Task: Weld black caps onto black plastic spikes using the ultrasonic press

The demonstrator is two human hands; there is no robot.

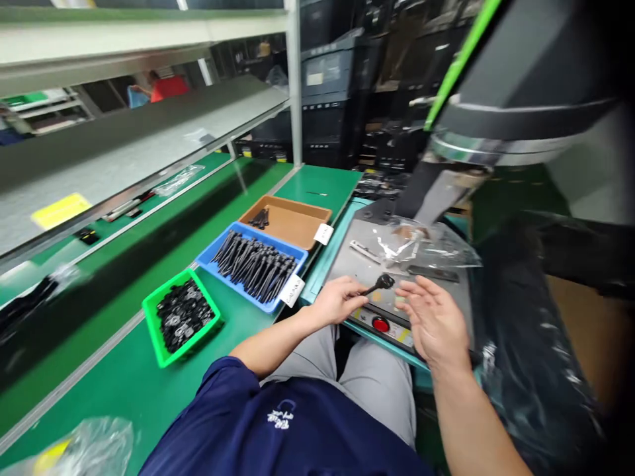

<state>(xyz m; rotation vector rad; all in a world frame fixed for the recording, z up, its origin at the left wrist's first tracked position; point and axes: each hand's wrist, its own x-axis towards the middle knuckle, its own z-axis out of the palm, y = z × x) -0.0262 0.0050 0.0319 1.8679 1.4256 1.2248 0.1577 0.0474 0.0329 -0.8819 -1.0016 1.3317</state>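
Observation:
My left hand (342,301) pinches the thin end of a black rod-shaped plastic part (381,283), whose wider round head points right toward my other hand. Just right of that head is my right hand (436,320), its fingers apart and nothing visible in it. Both hands are above the front of a grey machine plate (342,264), close to a red push button (381,324). To the left, a blue tray (233,291) holds many similar black rods (258,268). A green bin (163,357) beside it is filled with small black parts (183,314).
Behind the blue tray, a brown tray (292,228) contains a few black parts. Clear plastic bags (436,248) lie on the machine plate beneath a large machine head (516,99). A shelf (149,152) overhangs the green bench (104,396) at left. Black plastic sheeting (530,317) hangs at right.

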